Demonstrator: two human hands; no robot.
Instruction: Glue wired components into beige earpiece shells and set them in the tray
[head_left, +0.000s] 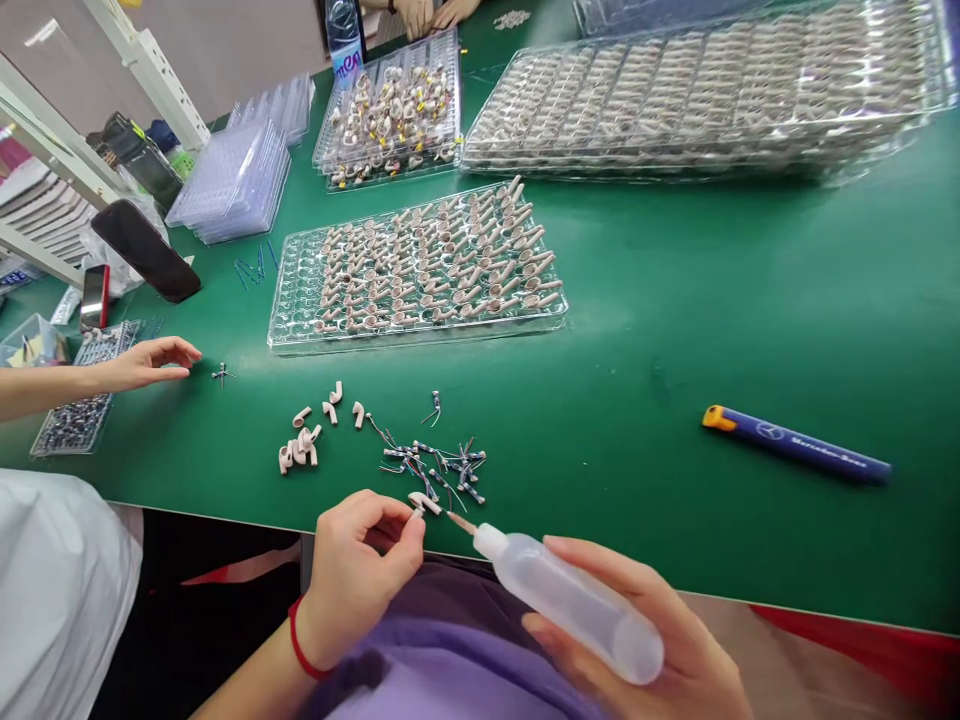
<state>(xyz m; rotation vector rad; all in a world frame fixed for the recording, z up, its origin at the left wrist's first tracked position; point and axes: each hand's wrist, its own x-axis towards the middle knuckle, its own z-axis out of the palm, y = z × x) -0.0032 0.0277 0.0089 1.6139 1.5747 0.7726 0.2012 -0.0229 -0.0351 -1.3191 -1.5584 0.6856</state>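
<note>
My left hand, with a red string at the wrist, pinches a small beige hooked shell between thumb and fingertips near the table edge. Wrapped in my right hand is a translucent squeeze bottle with a white cap. Its thin nozzle points left, with the tip close to the held shell; whether they touch I cannot tell. Just beyond lies a loose pile of small wired parts. More loose beige shells lie left of it.
A clear tray with rows of beige shells lies ahead. Behind are a tray of mixed parts and a long stack of filled trays. A blue cutter lies right. A co-worker's hand reaches in left, near a phone.
</note>
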